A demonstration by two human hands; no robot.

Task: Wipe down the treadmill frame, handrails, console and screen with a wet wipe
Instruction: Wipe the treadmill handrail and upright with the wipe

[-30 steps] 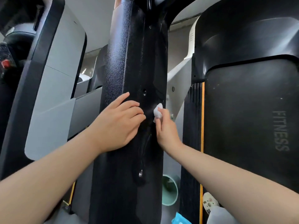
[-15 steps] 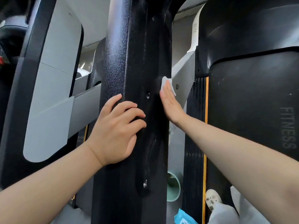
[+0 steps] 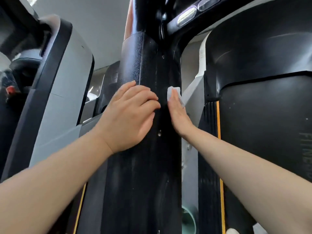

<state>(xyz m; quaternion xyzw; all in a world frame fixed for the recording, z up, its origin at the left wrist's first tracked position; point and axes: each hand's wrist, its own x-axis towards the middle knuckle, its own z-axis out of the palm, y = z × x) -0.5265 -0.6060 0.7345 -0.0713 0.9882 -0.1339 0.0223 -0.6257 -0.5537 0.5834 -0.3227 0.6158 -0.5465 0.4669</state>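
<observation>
So your left hand [image 3: 128,114] rests relaxed on the black upright [image 3: 145,166]; your right hand [image 3: 179,114] presses the wipe [image 3: 172,92] flat-fingered; green bin [image 3: 189,218] at 5 o'clock, contents unclear.

A plain pale ceiling [image 3: 104,27] spans overhead. A neighbouring grey-and-black exercise machine [image 3: 55,92] stands at left. A green bin [image 3: 189,217] sits low on the floor.

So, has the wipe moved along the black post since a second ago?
Yes, upward: the wipe was below a screw hole in the post, and now sits above it.
</observation>
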